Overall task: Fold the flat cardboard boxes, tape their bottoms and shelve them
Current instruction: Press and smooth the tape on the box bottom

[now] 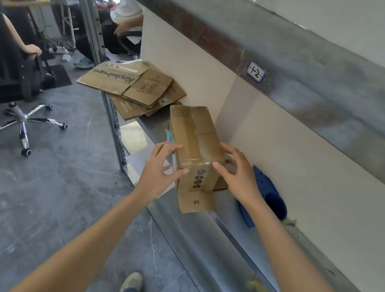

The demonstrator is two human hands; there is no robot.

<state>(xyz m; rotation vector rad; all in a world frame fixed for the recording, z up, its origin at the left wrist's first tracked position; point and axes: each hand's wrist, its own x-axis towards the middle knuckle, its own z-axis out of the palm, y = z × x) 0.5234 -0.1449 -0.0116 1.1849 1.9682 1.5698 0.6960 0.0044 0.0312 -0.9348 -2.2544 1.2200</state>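
A folded brown cardboard box point(196, 141) stands on the metal shelf point(228, 229) with its taped seam facing up. One loose flap marked "#8" sticks out over the shelf's front edge. My left hand point(159, 168) is at the box's near left side, fingers spread, thumb tip touching the front face. My right hand point(238, 177) is at the near right corner, its thumb on the top edge and its fingers along the right side. Neither hand is closed round the box. A stack of flat cardboard boxes point(130, 86) lies further along the shelf to the left.
A blue tape dispenser point(268, 198) lies on the shelf just right of my right hand. The upper shelf beam point(259, 54) carries a "1-2" label. A shelf post point(91, 25) stands at the left. An office chair point(24, 116) and seated people are across the grey floor.
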